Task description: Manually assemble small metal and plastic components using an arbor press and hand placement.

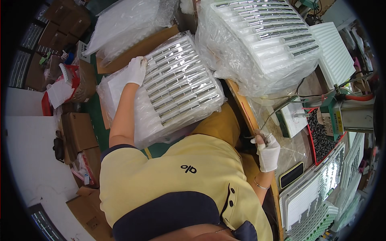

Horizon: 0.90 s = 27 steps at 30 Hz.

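Note:
My left hand [136,71], in a white glove with bare fingertips, reaches over a white ribbed tray [138,124] wrapped in clear plastic. Its fingers are curled at the end of the top rows of shiny metal rods [177,84]; whether they pinch a rod is hidden. At the wooden edge of the workbench [243,105], my right hand [267,152], gloved the same way, is closed with fingers bent inward. What it holds, if anything, is too small to make out. A thin grey cable [270,114] runs down close to its fingertips.
Another plastic-wrapped tray of rods [273,32] stands on the bench. To the right are a green-and-metal machine [335,116], a red-edged bin of small dark parts [320,134], a phone [291,175] and stacked white trays [301,201]. Cardboard boxes [79,130] line the left.

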Each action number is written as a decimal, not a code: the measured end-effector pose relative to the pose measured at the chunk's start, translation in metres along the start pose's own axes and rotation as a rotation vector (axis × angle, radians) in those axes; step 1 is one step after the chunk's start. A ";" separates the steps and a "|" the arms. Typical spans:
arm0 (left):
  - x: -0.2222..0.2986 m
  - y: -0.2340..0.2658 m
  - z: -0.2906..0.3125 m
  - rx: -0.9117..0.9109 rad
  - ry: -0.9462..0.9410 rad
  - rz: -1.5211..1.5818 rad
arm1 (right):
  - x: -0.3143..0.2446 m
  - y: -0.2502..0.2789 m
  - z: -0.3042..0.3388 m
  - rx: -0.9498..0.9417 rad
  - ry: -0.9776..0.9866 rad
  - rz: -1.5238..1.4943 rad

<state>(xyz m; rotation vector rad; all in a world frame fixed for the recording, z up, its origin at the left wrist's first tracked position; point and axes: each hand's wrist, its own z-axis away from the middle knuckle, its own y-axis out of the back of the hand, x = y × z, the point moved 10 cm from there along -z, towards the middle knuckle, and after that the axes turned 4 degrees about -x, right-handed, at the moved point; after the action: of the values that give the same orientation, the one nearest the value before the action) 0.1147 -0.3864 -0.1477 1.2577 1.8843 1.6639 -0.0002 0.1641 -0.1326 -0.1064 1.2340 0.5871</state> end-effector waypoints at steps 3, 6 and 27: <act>-0.019 -0.004 -0.004 0.025 0.098 0.091 | -0.002 0.002 0.000 0.007 0.003 0.022; -0.037 0.003 -0.004 0.160 0.172 0.258 | -0.002 0.004 -0.002 0.023 -0.012 0.009; 0.060 0.015 0.035 0.149 0.083 -0.228 | 0.028 0.059 0.021 0.247 0.051 -0.054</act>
<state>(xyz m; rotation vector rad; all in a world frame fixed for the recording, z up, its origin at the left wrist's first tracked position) 0.1129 -0.3187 -0.1251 0.9940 2.1456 1.5019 -0.0041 0.2323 -0.1368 0.0530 1.3392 0.3831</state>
